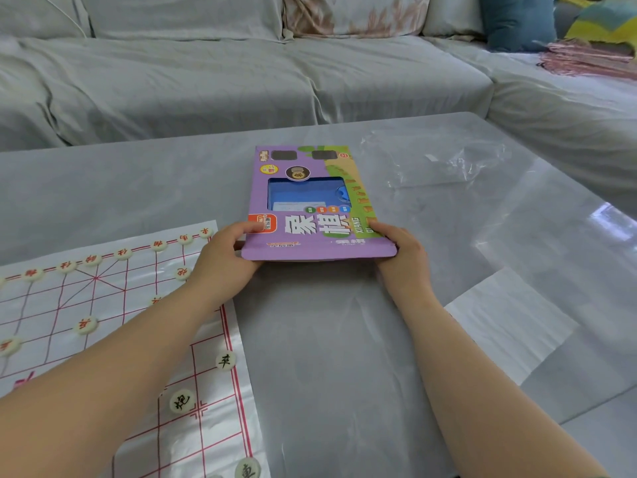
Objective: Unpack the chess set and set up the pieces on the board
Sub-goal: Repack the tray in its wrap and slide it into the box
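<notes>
Both of your hands hold the near end of the purple box point(310, 208), which lies lengthwise on the grey counter point(327, 357), just right of the board. Your left hand point(224, 257) grips the near left corner, thumb on the printed top face, the other fingers hidden below the edge. Your right hand point(401, 250) grips the near right corner in the same manner. A cut-out window in the top face of the box shows a blue case inside. Whether the near end is raised off the counter cannot be determined.

The board point(103, 305), a white sheet with red grid lines, lies flat on the counter under your left forearm. Round cream pieces with red characters point(159, 245) stand in a row along its far edge, with others further in. Further pieces with black characters point(181, 401) sit on the near half.

A crumpled clear plastic wrapper point(444, 163) lies on the counter beyond and right of the box, apart from it. A white paper sheet point(510, 326) lies flat to the right of your right forearm. A grey sofa point(206, 81) runs behind the counter
</notes>
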A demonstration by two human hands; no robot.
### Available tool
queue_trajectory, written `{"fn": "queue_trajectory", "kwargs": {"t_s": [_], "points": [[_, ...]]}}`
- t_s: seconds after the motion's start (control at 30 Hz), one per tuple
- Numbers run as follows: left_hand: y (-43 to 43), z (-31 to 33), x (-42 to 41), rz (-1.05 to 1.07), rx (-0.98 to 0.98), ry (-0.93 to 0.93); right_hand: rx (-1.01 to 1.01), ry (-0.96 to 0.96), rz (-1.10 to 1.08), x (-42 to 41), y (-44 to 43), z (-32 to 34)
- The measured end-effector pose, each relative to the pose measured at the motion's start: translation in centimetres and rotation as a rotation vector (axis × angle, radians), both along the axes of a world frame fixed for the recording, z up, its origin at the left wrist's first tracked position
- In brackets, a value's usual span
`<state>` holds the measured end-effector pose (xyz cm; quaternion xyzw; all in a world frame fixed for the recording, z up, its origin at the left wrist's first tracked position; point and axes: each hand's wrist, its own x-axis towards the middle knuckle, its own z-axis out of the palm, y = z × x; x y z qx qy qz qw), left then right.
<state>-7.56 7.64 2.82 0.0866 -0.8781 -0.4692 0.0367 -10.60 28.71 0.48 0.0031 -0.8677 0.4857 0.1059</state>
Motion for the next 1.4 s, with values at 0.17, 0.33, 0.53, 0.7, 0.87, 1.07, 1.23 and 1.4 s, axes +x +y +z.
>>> {"fn": "queue_trajectory", "kwargs": {"t_s": [0.17, 0.33, 0.53, 0.7, 0.87, 1.07, 1.23, 1.4], "points": [[-0.5, 0.9, 0.1, -0.113, 0.062, 0.035, -0.186, 0.011, 0.016, -0.8, 0.2, 1.4], [-1.4, -0.3, -0.6, -0.187, -0.33, 0.162, -0.154, -0.014, 0.025, -1.6, 0.1, 2.6], [-1.9, -0.3, -2.5, -0.066, -0.432, 0.32, -0.279, -0.014, 0.029, -1.6, -0.5, 2.2], [-2.5, -0.4, -3.1, -0.103, -0.432, 0.355, -0.267, 0.022, 0.045, -1.4, -0.1, 2.3], [-1.9, -0.5, -1.6, -0.127, -0.322, 0.221, -0.238, -0.014, 0.084, 0.2, 0.4, 1.2], [-2.1, 0.3, -0.7, -0.378, -0.401, -0.054, 0.086, -0.115, 0.212, 1.4, 1.6, 0.6], [-2.7, 0.5, -0.8, -0.456, -0.475, -0.079, 0.225, -0.154, 0.267, 2.0, 2.7, 0.7], [-2.3, 0.3, -0.4, -0.394, -0.748, 0.055, 0.34, -0.233, 0.359, 2.8, 3.3, 1.5]]}}
